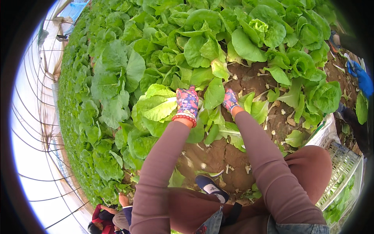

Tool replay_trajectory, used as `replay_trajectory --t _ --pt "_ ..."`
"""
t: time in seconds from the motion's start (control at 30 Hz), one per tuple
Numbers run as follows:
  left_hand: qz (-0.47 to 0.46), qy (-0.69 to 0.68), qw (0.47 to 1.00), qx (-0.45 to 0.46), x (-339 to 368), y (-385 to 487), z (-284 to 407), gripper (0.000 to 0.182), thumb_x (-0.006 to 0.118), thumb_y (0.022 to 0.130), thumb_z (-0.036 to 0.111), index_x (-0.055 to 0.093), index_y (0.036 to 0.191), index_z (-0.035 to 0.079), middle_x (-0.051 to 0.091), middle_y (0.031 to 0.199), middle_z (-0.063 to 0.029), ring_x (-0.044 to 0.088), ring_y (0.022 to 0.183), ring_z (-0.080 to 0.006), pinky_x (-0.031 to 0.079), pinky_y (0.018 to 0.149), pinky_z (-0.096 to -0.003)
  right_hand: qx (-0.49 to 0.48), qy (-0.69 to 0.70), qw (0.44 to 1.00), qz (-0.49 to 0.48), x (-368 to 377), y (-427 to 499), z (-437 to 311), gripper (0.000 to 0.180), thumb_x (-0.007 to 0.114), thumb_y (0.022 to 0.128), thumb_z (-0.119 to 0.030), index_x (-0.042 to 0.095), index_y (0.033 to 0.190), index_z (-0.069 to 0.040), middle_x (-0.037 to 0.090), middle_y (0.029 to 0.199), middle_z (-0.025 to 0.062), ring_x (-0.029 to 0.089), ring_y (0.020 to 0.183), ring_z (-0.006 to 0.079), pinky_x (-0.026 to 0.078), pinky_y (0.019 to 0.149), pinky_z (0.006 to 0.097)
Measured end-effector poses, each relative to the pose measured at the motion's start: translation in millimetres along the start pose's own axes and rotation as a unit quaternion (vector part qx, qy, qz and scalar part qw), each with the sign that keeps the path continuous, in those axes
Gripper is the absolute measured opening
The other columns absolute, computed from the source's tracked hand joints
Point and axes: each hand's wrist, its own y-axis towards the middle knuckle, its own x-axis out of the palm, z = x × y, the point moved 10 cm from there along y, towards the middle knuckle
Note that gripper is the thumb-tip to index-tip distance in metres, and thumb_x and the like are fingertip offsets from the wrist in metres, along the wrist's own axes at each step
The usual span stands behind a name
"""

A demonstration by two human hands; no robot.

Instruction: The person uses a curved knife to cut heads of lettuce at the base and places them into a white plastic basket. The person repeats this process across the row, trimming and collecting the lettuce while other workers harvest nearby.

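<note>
My left hand (pixel 187 101), in a floral glove with a red cuff, reaches into the leafy greens. Against its outer side lies a pale green lettuce head (pixel 159 108). The fingertips go under leaves at the edge of the standing lettuce (pixel 201 52), so what they hold is hidden. My right hand (pixel 230 100), in a matching glove, is low over the soil, just right of a broad upright leaf (pixel 214 93). Its fingers are largely out of sight too. Loose leaves (pixel 225 130) lie between and below my wrists.
Bare soil (pixel 210 155) carries trimmed leaves and pale root stubs. A plastic crate (pixel 340 175) holding greens stands by my knee at right. A blue-gloved hand (pixel 362 77) of another person shows at far right. Other people (pixel 109 218) crouch at lower left, near the greenhouse film wall (pixel 35 117).
</note>
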Motion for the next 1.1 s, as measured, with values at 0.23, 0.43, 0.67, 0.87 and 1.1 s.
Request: replay_trajectory --t 0.23,0.43,0.67,0.87,1.1 --pt "0.006 -0.025 1.0 -0.012 4 -7 3 0.041 0.054 0.088 0.013 0.055 0.129 0.006 0.07 0.089 -0.0056 0.068 0.08 -0.0208 0.045 0.073 -0.0378 -0.036 0.199 0.978 0.039 41 24 37 0.033 0.058 0.087 -0.014 0.061 0.117 -0.004 0.065 0.105 0.024 0.063 0.099 0.036 0.051 0.084 0.0422" --pt "-0.004 -0.011 1.0 0.016 -9 -28 14 0.046 0.054 0.09 0.015 0.05 0.136 0.007 0.069 0.085 -0.0048 0.066 0.077 -0.0207 0.044 0.073 -0.0367 -0.041 0.047 0.997 0.049 48 -22 51 0.034 0.057 0.091 -0.025 0.061 0.118 -0.004 0.065 0.102 0.025 0.062 0.098 0.0421 0.05 0.084 0.0453" --pt "-0.064 0.002 0.998 -0.004 -12 -58 -10 0.054 0.056 0.087 0.012 0.046 0.14 0.008 0.068 0.109 -0.0069 0.066 0.079 -0.0196 0.045 0.074 -0.0401 0.011 0.368 0.919 0.143 4 -72 48 0.03 0.06 0.089 -0.021 0.063 0.113 -0.005 0.068 0.086 0.0136 0.062 0.073 0.0229 0.049 0.067 0.0335" --pt "0.024 -0.139 0.99 0.0 -64 -127 -56 0.051 0.078 0.067 0.021 0.06 0.111 0.005 0.025 0.157 -0.0082 0.064 0.1 -0.0236 0.049 0.084 -0.0461 0.04 0.18 0.978 0.1 -32 -73 13 0.035 0.066 0.082 -0.025 0.063 0.108 -0.001 0.067 0.084 0.0166 0.064 0.075 0.0275 0.049 0.067 0.0368" --pt "0.223 -0.604 0.764 -0.031 -139 -274 -157 0.065 0.075 0.071 0.006 0.053 0.132 0.003 0.057 0.126 -0.0122 0.052 0.118 -0.0222 0.04 0.102 -0.0333 0.036 0.436 0.899 0.025 -46 -116 -30 0.027 0.079 0.079 -0.02 0.067 0.098 -0.004 0.065 0.072 0.0023 0.055 0.057 0.0092 0.039 0.049 0.0252"
